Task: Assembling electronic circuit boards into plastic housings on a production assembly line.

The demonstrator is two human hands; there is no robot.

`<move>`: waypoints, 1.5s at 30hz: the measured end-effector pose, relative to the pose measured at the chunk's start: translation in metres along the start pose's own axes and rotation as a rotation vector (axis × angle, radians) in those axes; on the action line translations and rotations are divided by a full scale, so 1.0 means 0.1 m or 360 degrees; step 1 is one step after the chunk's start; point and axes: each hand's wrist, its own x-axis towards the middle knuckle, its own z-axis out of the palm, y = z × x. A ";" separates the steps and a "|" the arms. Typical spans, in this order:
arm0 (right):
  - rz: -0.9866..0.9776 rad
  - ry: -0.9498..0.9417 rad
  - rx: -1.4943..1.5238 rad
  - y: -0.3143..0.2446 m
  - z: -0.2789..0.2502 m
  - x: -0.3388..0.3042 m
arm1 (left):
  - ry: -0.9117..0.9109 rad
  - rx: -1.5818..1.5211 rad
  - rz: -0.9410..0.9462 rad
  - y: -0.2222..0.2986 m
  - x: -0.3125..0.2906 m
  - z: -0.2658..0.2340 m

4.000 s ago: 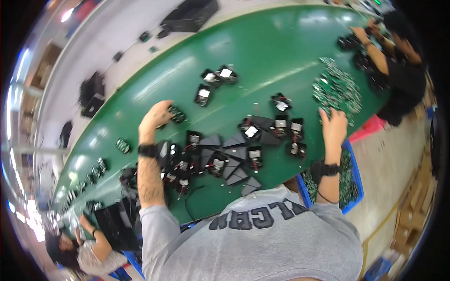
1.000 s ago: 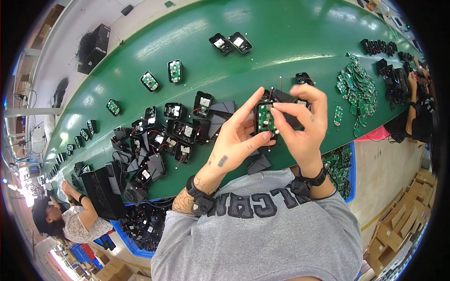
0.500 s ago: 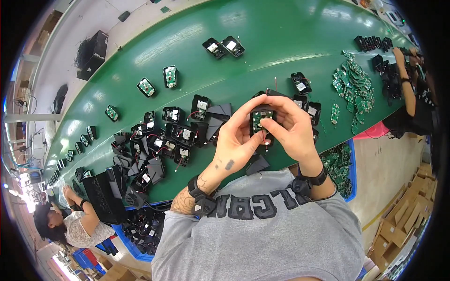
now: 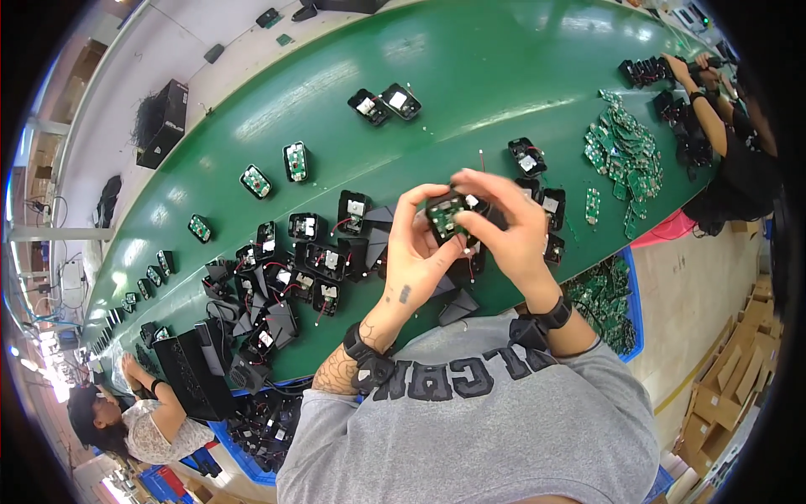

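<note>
Both hands are over the table at the middle. My left hand (image 4: 414, 260) is closed round a small black plastic housing, its thumb along the near edge. A green circuit board (image 4: 442, 217) lies in the housing's open top, tilted to the left. My right hand (image 4: 516, 239) arches over the right side; its thumb touches the board's right edge and its forefinger, slightly blurred, curves over the far edge. Beneath and behind the right hand are more black housings (image 4: 552, 206) with red wires. Flat black covers (image 4: 457, 307) lie near my left wrist.
Black housings (image 4: 325, 260) crowd the table at left; a few with boards (image 4: 295, 161) stand farther off. At right lies a heap of green circuit boards (image 4: 621, 155). Blue bins (image 4: 635, 311) sit below the table edge. Co-workers work at far left (image 4: 151, 416) and far right (image 4: 714, 126).
The housing has moved slightly left and tilted in my left hand. My right hand has shifted away from its right side, opening a gap. The whole view has turned slightly.
</note>
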 end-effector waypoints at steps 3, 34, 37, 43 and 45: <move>-0.0688 -0.0030 -0.0483 -0.02 -0.19 0.03 | 0.0025 -0.0209 -0.0012 0.00 0.02 -0.05; -0.0427 -0.0151 -0.0619 -0.17 -0.03 0.04 | 0.0085 0.0238 -0.0039 0.21 -0.01 -0.03; -0.0400 -0.0160 -0.0590 -0.15 -0.03 0.03 | 0.0109 0.0302 0.0003 0.19 -0.02 -0.03; -0.0366 -0.0200 -0.0600 -0.15 -0.06 0.02 | 0.0115 0.0348 -0.0007 0.18 -0.04 -0.04; -0.0338 -0.0223 -0.0606 -0.16 -0.06 0.02 | 0.0118 0.0372 0.0009 0.16 -0.03 -0.06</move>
